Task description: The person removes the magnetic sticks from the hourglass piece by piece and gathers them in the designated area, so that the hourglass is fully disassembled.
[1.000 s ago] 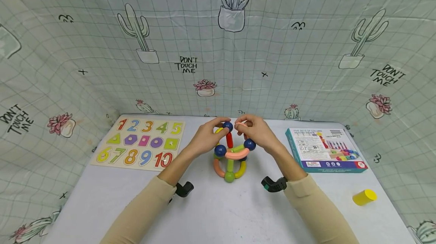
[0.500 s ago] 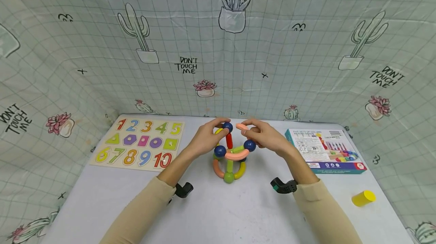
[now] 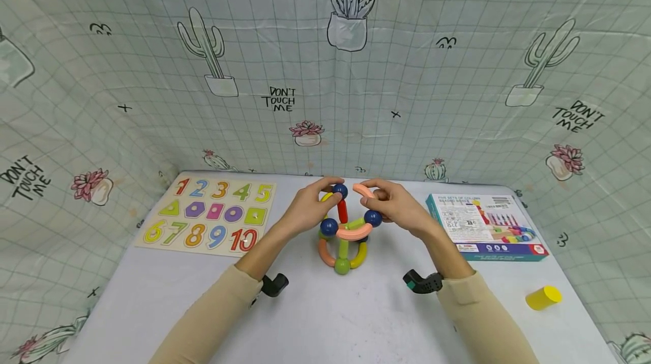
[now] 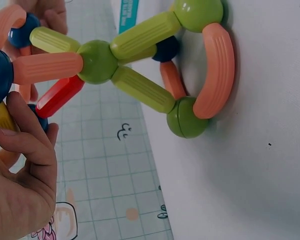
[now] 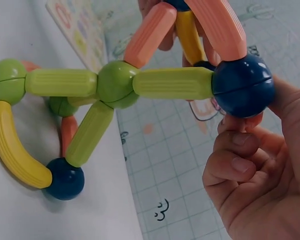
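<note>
A structure of balls and rods stands mid-table, with a green ball at its front foot and a green hub ball. Its upper ring has dark blue balls joined by a curved salmon rod. My left hand pinches the dark blue ball at the back, above a red rod. My right hand pinches a loose curved salmon rod, its free end apart from that ball. In the right wrist view, a dark blue ball hides part of the right fingers.
A number and shape puzzle board lies at the left. To the right is a flat toy box, and a yellow cylinder lies near the right edge. A patterned cloth hangs behind the white table.
My right hand has moved right, away from the back blue ball, and the curved salmon rod now shows more between its fingers. The left hand has stayed on the ball.
</note>
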The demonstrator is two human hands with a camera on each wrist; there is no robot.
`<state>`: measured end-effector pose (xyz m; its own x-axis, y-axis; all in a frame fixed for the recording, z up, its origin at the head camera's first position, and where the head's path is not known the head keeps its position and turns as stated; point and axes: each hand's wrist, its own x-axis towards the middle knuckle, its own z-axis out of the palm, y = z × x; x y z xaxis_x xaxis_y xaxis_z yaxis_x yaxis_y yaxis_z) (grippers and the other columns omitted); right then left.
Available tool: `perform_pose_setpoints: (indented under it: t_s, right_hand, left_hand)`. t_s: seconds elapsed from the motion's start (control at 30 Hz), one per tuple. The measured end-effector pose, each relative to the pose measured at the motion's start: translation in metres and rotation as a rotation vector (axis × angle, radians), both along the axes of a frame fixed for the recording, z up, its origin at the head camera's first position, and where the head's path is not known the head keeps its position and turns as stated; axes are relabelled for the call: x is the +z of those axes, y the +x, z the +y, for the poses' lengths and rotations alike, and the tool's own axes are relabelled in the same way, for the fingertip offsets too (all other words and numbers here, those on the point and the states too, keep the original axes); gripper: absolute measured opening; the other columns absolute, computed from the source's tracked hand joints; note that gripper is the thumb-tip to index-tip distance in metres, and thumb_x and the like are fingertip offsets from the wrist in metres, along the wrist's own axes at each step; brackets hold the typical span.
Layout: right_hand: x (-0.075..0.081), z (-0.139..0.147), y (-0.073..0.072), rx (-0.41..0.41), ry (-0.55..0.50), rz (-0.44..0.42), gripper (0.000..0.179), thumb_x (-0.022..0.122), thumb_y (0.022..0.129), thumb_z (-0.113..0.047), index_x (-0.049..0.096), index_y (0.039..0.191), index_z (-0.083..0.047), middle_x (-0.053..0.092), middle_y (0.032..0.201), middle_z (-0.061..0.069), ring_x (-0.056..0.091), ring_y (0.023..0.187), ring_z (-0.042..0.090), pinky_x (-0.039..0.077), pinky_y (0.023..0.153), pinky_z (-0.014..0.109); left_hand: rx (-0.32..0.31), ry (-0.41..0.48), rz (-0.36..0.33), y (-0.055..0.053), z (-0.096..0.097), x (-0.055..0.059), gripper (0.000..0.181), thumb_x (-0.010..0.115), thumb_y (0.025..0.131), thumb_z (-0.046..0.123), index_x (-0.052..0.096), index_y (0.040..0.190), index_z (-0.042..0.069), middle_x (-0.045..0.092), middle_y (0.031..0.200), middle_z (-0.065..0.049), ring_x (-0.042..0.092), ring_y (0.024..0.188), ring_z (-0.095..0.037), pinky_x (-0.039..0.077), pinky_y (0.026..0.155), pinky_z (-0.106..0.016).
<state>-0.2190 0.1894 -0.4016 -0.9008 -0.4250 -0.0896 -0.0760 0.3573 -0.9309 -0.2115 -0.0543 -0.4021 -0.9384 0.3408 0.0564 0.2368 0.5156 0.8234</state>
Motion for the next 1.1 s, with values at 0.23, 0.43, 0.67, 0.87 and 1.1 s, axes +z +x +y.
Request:
perform_pose_setpoints:
  t_s: [0.23, 0.43, 0.67, 0.87, 1.1]
  right_hand:
    - [-0.001, -0.002, 0.002, -0.025, -0.046, 0.024, 0.051, 0.07, 0.096, -0.034, 0.053, 0.141, -0.017, 0.059, 0.081, 0.011, 0.041, 0.054, 0.015, 0.036, 0.052, 0.026]
    - [-0.006, 0.001, 0.0, -0.073, -0.063, 0.08, 0.05, 0.066, 0.099, -0.032, 0.05, 0.143, -0.016, 0.056, 0.082, 0.015, 0.04, 0.055, 0.016, 0.036, 0.052, 0.029]
    - [-0.01, 0.006, -0.003, -0.153, -0.031, 0.124, 0.046, 0.063, 0.1, -0.037, 0.053, 0.14, -0.017, 0.067, 0.087, 0.022, 0.049, 0.06, 0.018, 0.039, 0.052, 0.027]
    - [-0.022, 0.013, -0.006, -0.245, 0.068, 0.132, 0.042, 0.061, 0.1, -0.043, 0.061, 0.129, -0.013, 0.069, 0.093, 0.02, 0.058, 0.076, 0.034, 0.048, 0.057, 0.03]
    - [-0.042, 0.028, -0.008, -0.285, 0.267, 0.103, 0.041, 0.062, 0.1, -0.036, 0.065, 0.126, -0.005, 0.066, 0.083, 0.017, 0.055, 0.066, 0.025, 0.042, 0.056, 0.032]
  left_hand:
    - [-0.004, 0.014, -0.017, 0.001, 0.0, -0.001, 0.04, 0.058, 0.103, 0.03, 0.055, 0.142, 0.022, 0.064, 0.128, -0.008, 0.046, 0.059, -0.017, 0.039, 0.059, -0.029]
    - [-0.007, 0.028, -0.033, 0.002, 0.001, -0.001, 0.041, 0.059, 0.103, 0.031, 0.055, 0.142, 0.022, 0.063, 0.127, -0.008, 0.049, 0.056, -0.016, 0.042, 0.057, -0.027]
    - [0.0, 0.031, -0.038, 0.003, 0.001, 0.001, 0.041, 0.059, 0.103, 0.03, 0.055, 0.143, 0.021, 0.063, 0.129, -0.009, 0.047, 0.056, -0.017, 0.04, 0.056, -0.027]
    - [0.011, 0.034, -0.041, 0.003, -0.001, 0.001, 0.041, 0.06, 0.103, 0.029, 0.055, 0.143, 0.022, 0.063, 0.128, -0.009, 0.051, 0.06, -0.018, 0.046, 0.059, -0.027]
    - [0.012, 0.034, -0.035, 0.003, -0.003, 0.0, 0.041, 0.06, 0.102, 0.03, 0.055, 0.142, 0.022, 0.063, 0.128, -0.009, 0.055, 0.065, -0.019, 0.049, 0.062, -0.028]
